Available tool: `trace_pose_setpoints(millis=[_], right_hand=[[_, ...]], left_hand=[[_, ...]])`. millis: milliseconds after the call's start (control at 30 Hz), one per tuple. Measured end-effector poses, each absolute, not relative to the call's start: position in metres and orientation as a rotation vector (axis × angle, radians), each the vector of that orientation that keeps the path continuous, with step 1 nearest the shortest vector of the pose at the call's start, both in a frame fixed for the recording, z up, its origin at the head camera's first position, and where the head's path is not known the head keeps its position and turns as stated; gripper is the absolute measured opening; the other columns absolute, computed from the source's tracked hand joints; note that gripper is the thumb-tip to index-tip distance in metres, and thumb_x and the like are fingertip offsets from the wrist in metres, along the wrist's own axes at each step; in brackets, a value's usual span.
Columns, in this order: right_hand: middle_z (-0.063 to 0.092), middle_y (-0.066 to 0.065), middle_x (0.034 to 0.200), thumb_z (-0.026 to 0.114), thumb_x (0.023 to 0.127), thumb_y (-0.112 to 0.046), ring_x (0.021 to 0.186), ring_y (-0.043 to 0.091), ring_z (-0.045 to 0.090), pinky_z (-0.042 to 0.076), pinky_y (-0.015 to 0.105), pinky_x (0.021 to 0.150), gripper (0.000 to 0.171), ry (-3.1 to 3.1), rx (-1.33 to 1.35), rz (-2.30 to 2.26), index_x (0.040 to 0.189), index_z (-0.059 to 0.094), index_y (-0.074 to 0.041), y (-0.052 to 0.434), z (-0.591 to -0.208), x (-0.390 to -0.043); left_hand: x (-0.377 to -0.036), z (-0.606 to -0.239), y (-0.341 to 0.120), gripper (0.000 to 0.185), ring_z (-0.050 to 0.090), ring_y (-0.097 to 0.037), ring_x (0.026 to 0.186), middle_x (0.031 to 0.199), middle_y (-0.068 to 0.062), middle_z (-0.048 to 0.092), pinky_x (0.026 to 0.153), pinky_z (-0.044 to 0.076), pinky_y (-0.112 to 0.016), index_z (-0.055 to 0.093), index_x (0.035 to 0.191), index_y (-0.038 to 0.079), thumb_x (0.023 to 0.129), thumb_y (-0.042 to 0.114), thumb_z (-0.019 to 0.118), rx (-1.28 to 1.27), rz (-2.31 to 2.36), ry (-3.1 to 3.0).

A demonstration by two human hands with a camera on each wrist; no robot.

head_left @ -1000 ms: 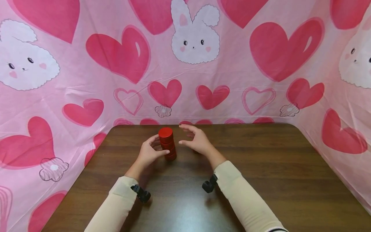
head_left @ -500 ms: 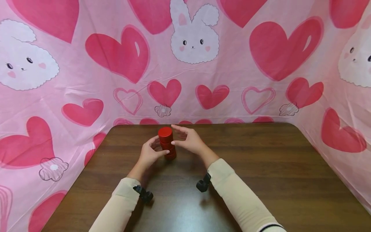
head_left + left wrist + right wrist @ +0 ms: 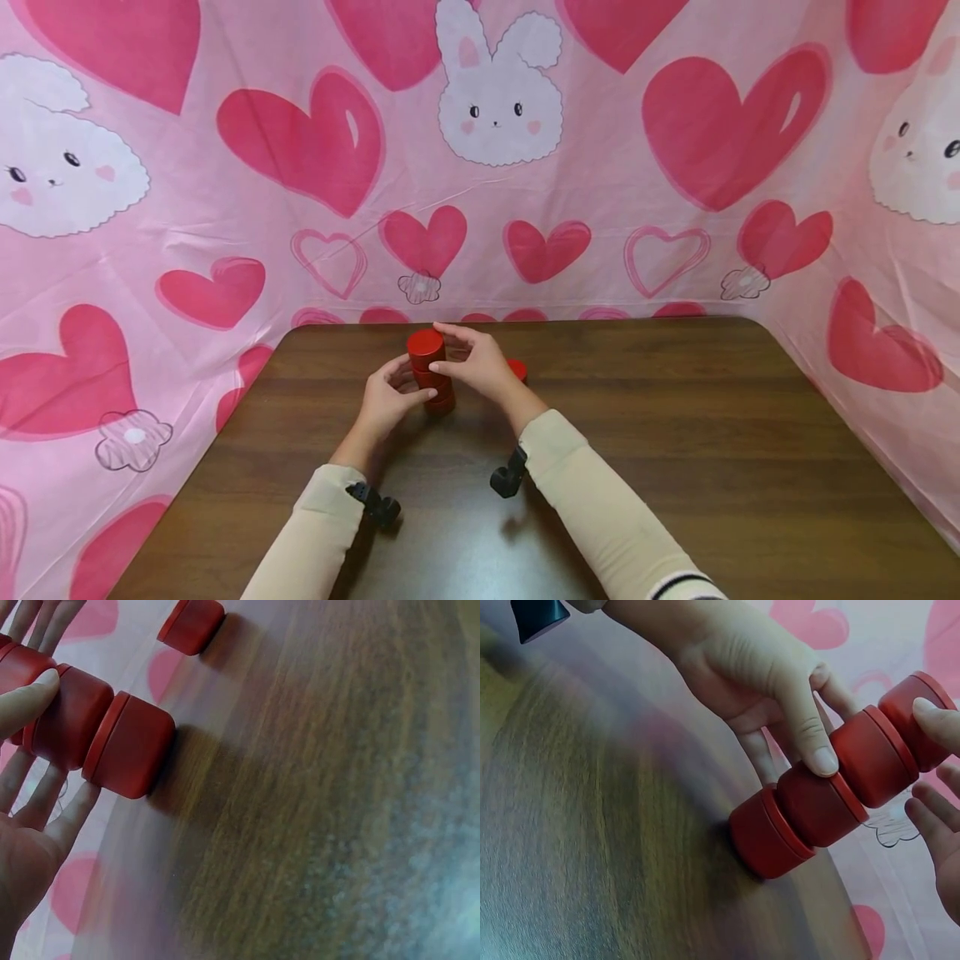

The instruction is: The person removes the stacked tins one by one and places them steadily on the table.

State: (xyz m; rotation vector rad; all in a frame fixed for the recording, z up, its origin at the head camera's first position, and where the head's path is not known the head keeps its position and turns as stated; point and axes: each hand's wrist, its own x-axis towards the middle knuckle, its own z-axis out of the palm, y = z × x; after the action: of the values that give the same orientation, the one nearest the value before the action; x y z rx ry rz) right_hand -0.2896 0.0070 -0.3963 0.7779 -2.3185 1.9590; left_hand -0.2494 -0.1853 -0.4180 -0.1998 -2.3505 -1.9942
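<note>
Right wrist shows stacked canisters (image 3: 859, 769); left adds a lone canister (image 3: 192, 627).

Red containers (image 3: 870, 765), brown wood-grain table (image 3: 675, 433), pink backdrop (image 3: 600, 158) patterned with deeper-pink hearts (image 3: 307, 146) and white rabbits (image 3: 498, 142), cream sleeves (image 3: 607, 500)

I see four stacked red cylinders (image 3: 871, 759) on the worktop (image 3: 630, 825), my left grip (image 3: 754, 671) holding them, thumb on the second-lowest; my right grip (image 3: 943, 832) is at the topmost.
</note>
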Motion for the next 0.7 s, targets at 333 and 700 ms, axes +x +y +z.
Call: trace_pose_setpoints(millis=[333,700], right_hand=[[0.064,0.009,0.126,0.080,0.081,-0.009,0.109,0.025,0.065,0.051,0.036,0.095,0.055,-2.250,0.749,2.024,0.132,0.062,-0.012,0.002,-0.399,-0.293],[0.063,0.008,0.128,0.080,0.081,-0.010,0.110,0.023,0.064,0.052,0.032,0.093,0.057,-2.240,0.720,2.042,0.134,0.059,-0.010,0.002,-0.400,-0.290]], left_hand=[[-0.268,-0.444,-0.191,0.070,0.055,-0.033,0.120,0.133,-0.015,0.057,0.101,0.046,-0.043,0.052,0.139,0.008,0.077,0.001,0.082,-0.185,-1.974,-2.339],[-0.267,-0.446,-0.193,0.069,0.059,-0.032,0.115,0.130,-0.014,0.060,0.097,0.049,-0.039,0.054,0.138,0.011,0.076,0.005,0.083,-0.198,-1.933,-2.355]])
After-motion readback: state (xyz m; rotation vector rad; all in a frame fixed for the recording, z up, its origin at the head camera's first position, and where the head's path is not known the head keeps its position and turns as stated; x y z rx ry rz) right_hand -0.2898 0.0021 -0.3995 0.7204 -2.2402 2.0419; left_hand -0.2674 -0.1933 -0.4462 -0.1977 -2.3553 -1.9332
